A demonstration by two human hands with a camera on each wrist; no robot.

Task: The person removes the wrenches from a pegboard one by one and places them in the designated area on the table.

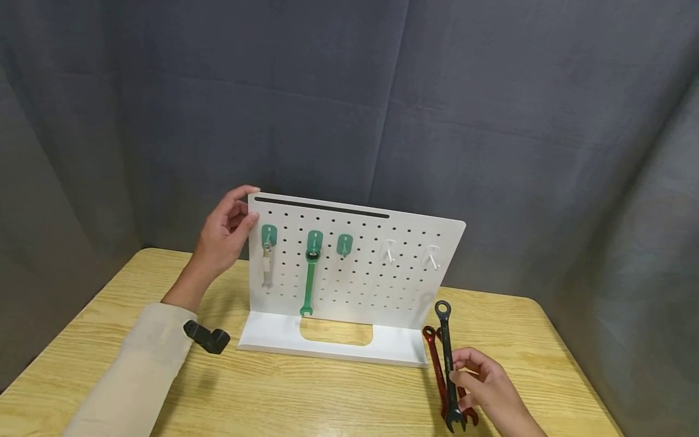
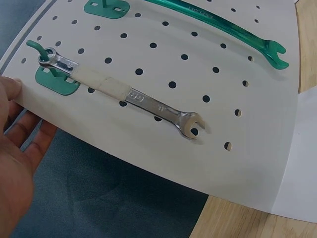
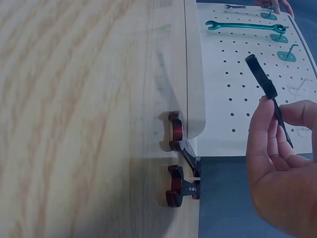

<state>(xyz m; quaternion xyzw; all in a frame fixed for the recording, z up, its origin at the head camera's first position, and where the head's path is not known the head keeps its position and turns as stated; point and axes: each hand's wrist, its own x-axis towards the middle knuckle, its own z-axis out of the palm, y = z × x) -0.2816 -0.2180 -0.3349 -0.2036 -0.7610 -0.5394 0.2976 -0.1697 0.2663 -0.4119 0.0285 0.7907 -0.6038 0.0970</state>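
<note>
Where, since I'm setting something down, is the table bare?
Bare table: before the pegboard, between left sleeve and red wrenches; also between right hand and right table edge. Crowded: by the red wrenches, where that hand holds a black wrench.

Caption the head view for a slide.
Left hand grips a white pegboard; right hand holds a black wrench near two red wrenches.

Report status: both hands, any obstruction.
Left hand pinching white perforated board. Right hand holding black metal wrench. Two red metal wrenches nearby; path to board looks clear.
</note>
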